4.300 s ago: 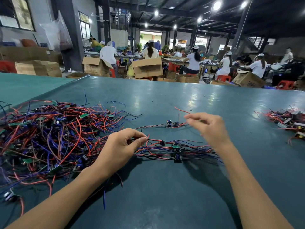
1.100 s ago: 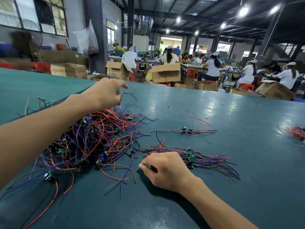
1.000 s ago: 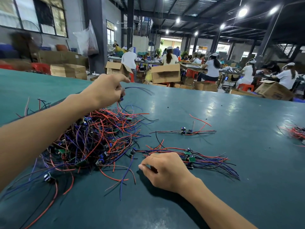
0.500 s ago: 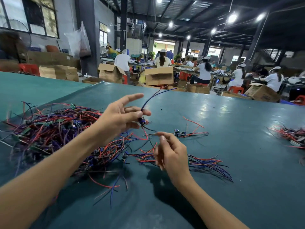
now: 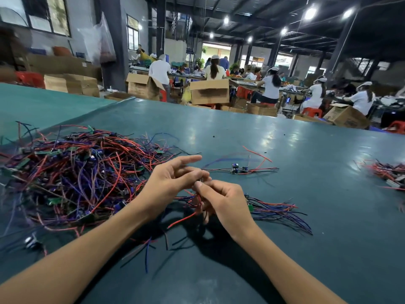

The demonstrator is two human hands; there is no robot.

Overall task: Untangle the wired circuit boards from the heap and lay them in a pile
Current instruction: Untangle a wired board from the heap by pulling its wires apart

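Head view: both hands meet just above the counter [image 5: 285,249], a little nearer than its middle. The left hand [image 5: 173,183] has its forefinger stretched out, while the thumb and remaining fingers pinch thin wires. The right hand [image 5: 221,200] is curled round the same wired board [image 5: 198,201], thumb up and touching the left fingertips. The board itself is hidden inside the two grips; only its red and dark leads show, one red lead [image 5: 182,219] drooping toward the counter.

The heap [image 5: 83,172], a thick tangle of red, blue and purple leads with small green boards, lies just left of the left hand. The pile [image 5: 274,209] of freed boards lies just right of the right hand, its leads fanned rightward. One single board [image 5: 238,170] lies apart, beyond the hands. Another bundle [image 5: 385,172] sits well away at the right edge.

These pieces look very light. The leads are limp and likely to snag on neighbours, and the solder joints are probably the weak point. It seems best to hold at the board or close to it and draw the leads out gently rather than tug on one wire.
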